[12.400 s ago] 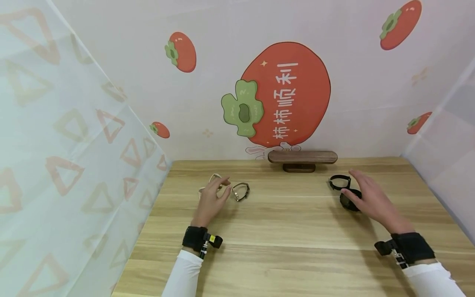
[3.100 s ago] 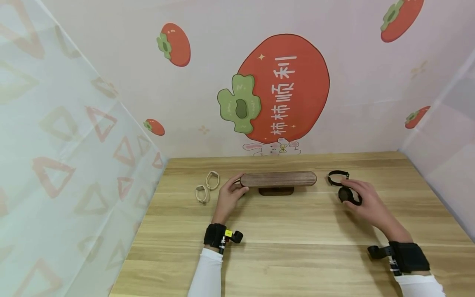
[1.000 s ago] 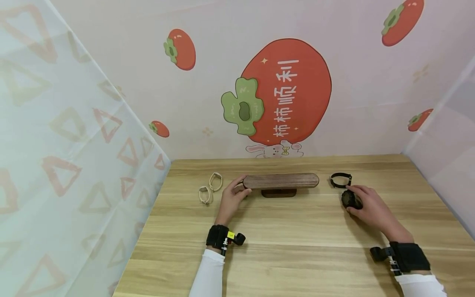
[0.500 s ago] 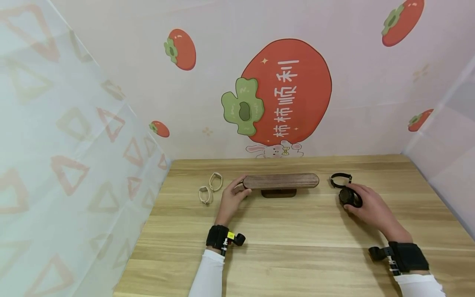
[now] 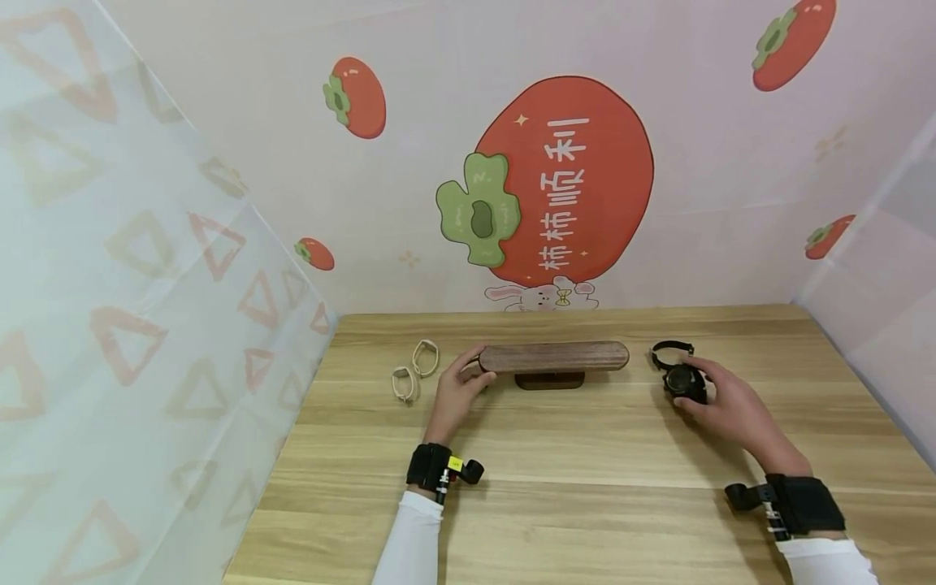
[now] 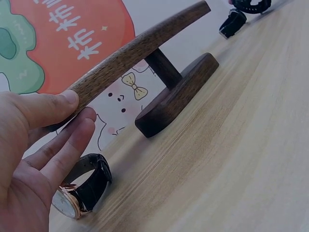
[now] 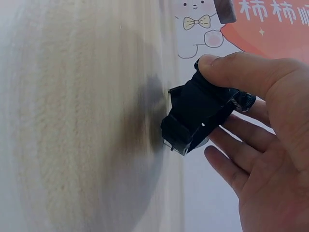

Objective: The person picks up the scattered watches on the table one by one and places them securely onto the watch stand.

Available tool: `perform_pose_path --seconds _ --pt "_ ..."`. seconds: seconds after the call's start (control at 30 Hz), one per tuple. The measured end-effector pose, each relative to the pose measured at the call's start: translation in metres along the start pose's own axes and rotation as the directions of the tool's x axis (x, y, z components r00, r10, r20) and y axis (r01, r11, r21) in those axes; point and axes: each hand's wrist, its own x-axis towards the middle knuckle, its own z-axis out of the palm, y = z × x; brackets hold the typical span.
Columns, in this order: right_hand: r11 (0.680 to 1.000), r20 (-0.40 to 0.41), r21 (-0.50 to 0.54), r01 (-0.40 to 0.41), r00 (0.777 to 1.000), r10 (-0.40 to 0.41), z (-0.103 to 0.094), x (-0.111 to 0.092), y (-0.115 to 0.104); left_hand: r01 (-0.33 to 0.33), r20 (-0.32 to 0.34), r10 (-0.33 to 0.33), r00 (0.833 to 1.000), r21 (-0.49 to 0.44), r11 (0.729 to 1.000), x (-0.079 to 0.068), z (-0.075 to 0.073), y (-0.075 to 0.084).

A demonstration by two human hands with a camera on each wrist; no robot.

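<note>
In the head view my left hand (image 5: 452,400) pinches the left end of a dark wooden T-shaped stand (image 5: 553,357), thumb above the bar and fingers below. Under that hand, the left wrist view shows a rose-gold watch with a black strap (image 6: 96,188) on the table, mostly hidden from the head view. My right hand (image 5: 738,413) holds a black watch (image 5: 684,383) between thumb and fingers, its round face turned up. Just behind it lies a second black watch (image 5: 673,344). The right wrist view shows the thumb on the held watch's black strap (image 7: 195,99).
Two beige-strapped watches, one nearer (image 5: 402,372) and one farther (image 5: 426,342), lie left of my left hand. The wood-grain table (image 5: 556,520) meets a printed back wall (image 5: 409,203), with side walls left and right.
Over the last second my right hand has tilted the black watch, bringing its face upward. Earlier, the stand came forward from the wall and my left hand moved onto its end.
</note>
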Motion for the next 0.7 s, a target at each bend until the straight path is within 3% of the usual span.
perform_pose_path --seconds 0.3,0.7 --pt "0.999 -0.014 0.037 0.007 1.0 -0.007 0.0016 0.003 -0.0005 0.005 -0.008 -0.005 1.0 -0.004 1.0 0.0006 0.0002 0.0002" --pt "0.992 -0.092 0.058 0.111 0.99 -0.106 0.0076 0.0063 0.0006 0.015 -0.003 -0.015 1.0 -0.009 1.0 -0.0001 0.0008 0.0003"
